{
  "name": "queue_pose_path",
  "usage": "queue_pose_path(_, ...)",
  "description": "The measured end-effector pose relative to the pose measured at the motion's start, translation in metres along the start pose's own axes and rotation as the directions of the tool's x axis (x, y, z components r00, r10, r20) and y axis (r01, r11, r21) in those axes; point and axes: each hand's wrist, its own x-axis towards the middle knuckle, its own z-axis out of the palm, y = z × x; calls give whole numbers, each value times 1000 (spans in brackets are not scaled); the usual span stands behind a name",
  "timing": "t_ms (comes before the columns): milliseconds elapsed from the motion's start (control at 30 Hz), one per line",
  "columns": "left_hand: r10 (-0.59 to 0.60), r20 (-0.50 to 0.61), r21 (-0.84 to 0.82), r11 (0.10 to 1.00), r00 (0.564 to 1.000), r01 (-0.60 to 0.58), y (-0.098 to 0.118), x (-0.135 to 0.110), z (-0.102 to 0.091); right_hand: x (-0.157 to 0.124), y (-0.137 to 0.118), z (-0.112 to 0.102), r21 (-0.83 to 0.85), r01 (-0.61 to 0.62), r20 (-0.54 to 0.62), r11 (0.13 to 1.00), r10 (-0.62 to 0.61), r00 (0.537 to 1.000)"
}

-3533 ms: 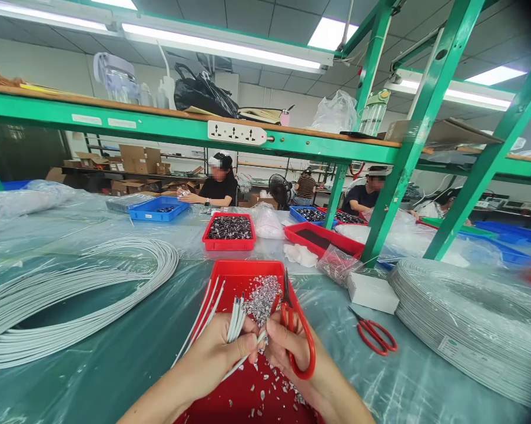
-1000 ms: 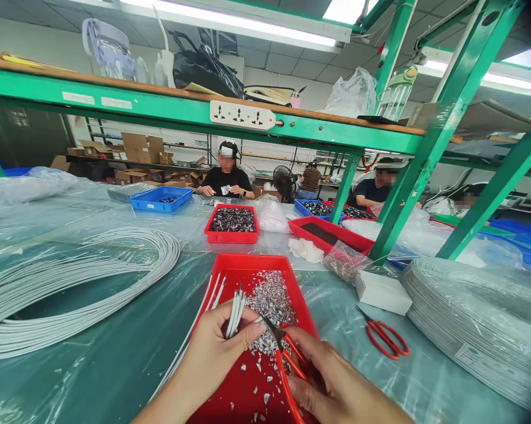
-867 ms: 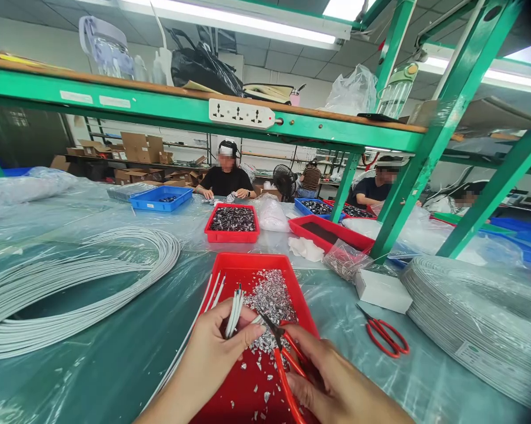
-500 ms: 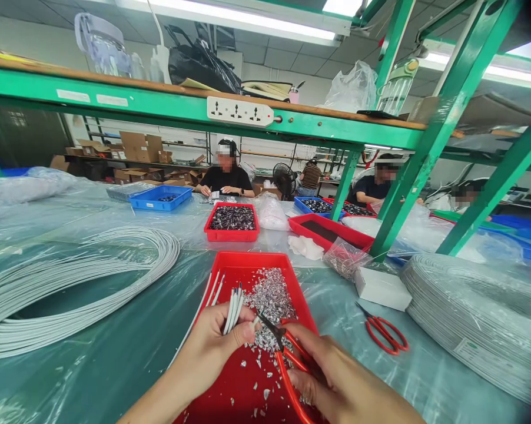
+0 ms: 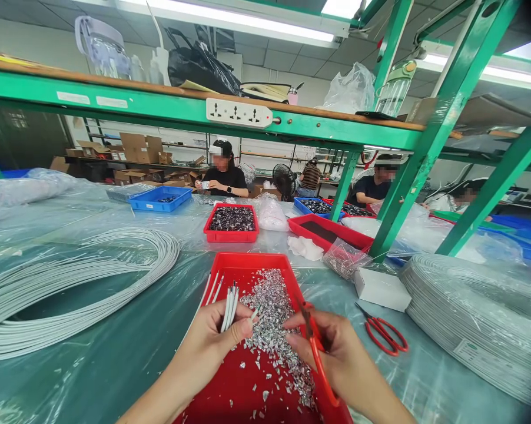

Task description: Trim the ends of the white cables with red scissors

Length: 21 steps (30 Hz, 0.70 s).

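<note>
Pinches in fingers of the left hand (image 5: 211, 335) a cable end (image 5: 254, 315) slanted toward the right hand (image 5: 338, 344), and holds scissors (image 5: 319, 364) in its half-parted fingers.

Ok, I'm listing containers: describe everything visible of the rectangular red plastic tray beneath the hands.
The rectangular red tray, apparently plastic with raised sides, rests on the film-covered green table. Shiny silver scraps heap along its right side, thinning nearer the camera. Slender white cables run along its left side. The left hand and right hand partly hide it; its near end is cropped.
</note>
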Motion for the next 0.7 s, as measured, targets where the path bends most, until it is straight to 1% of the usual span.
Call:
queue_pose_path(33,5,2,10,1000,1000,-5,-1,0,0,5,-3,7,85,-6,-52,996,10,999)
queue_pose_path(100,28,14,32,999,1000,-29,-5,1,-1,14,-9,22,201,20,-126,979,6,992)
queue_pose_path(200,61,18,57,996,998,-62,-11,3,-3,22,-10,38,283,80,-188,956,-27,982)
queue_pose_path(267,75,9,67,995,997,-75,-13,3,-4,24,-8,43,281,114,-210,953,-55,976)
queue_pose_path(367,92,7,66,993,996,-93,-14,3,-4,24,-5,45,256,135,-222,957,-78,972)
queue_pose_path(433,97,16,70,993,995,-98,-14,3,-3,22,-6,46,276,134,-250,952,-64,966)
queue_pose_path(533,106,18,71,992,994,-107,-12,2,-1,18,-10,47,304,133,-329,943,-26,944)
queue_pose_path(567,109,20,67,992,994,-110,-11,1,-1,18,-11,47,301,134,-340,944,-25,940)
queue_pose_path(633,118,26,57,991,993,-119,-11,0,0,17,-12,46,276,138,-330,951,-41,943)
queue_pose_path(700,134,23,55,989,991,-135,-10,0,0,16,-13,44,252,139,-289,958,-62,955)
